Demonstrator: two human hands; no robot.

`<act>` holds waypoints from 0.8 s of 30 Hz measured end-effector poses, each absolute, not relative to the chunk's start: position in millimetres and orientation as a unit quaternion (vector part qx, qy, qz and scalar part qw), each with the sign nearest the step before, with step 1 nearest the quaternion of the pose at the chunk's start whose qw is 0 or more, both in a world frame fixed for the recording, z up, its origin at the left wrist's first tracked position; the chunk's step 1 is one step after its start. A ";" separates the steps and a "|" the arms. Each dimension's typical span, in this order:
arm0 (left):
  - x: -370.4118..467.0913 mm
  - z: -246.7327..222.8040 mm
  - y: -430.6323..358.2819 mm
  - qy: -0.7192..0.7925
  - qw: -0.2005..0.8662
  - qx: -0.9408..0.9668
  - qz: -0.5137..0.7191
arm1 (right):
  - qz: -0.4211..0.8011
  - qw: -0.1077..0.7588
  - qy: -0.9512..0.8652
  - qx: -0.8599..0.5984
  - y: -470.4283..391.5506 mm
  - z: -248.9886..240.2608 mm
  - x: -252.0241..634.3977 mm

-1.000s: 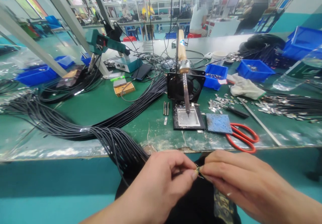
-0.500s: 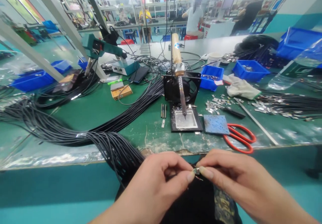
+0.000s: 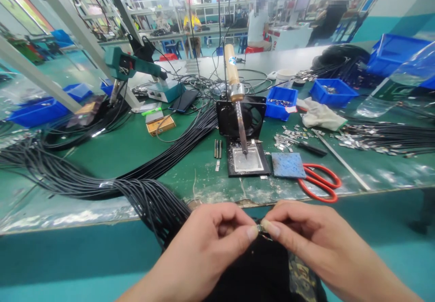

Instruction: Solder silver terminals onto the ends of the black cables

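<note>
Just below the table's front edge, my left hand [image 3: 217,243] pinches a small metal connector [image 3: 260,228] between thumb and index finger. From the other side my right hand [image 3: 306,238] grips the same piece, its thumb tip on it. A short thin wire sticks out beneath the connector. Left of my hands, a thick bundle of black cables [image 3: 152,198] hangs over the table edge. Beyond them a soldering iron [image 3: 238,98] with a wooden handle points down at a metal tray on a black plate [image 3: 232,159].
Beside the plate lie a blue sponge [image 3: 288,165] and red-handled scissors [image 3: 321,182]. Loose metal pieces [image 3: 285,140], a white cloth [image 3: 321,115] and blue bins [image 3: 281,104] are at right. A black fan [image 3: 253,118] stands behind the iron. People sit in the background.
The view has shifted slightly, so the table items appear a little further left. Both hands still hold the connector, and their fingertips look slightly closer together around it.
</note>
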State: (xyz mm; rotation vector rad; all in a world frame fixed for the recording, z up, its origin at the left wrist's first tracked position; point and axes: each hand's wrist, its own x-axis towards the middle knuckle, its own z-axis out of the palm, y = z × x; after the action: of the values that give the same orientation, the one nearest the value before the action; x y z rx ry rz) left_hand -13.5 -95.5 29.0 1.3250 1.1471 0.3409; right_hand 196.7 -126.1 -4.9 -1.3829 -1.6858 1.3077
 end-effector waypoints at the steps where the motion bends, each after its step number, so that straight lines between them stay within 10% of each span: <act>1: -13.4 29.1 -95.4 0.501 0.624 0.581 0.148 | 0.490 0.295 -0.634 -0.520 -125.8 -5.1 197.0; 12: -14.4 25.1 -94.9 0.493 0.645 0.565 0.148 | 0.451 0.302 -0.661 -0.519 -124.5 -6.1 196.5; 18: -19.0 18.3 -97.5 0.460 0.700 0.505 0.207 | 0.002 0.260 -0.755 -0.601 -100.1 -13.7 268.0; 24: -24.6 14.3 -100.5 0.429 0.731 0.475 0.238 | 0.006 0.171 -0.782 -0.600 -75.4 -36.6 321.4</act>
State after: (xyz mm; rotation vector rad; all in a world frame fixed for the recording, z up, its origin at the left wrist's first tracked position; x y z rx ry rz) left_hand -24.6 -100.5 14.3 1.0450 0.9439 0.5240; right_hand 321.4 -75.4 -36.6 -1.7037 -2.2201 0.0184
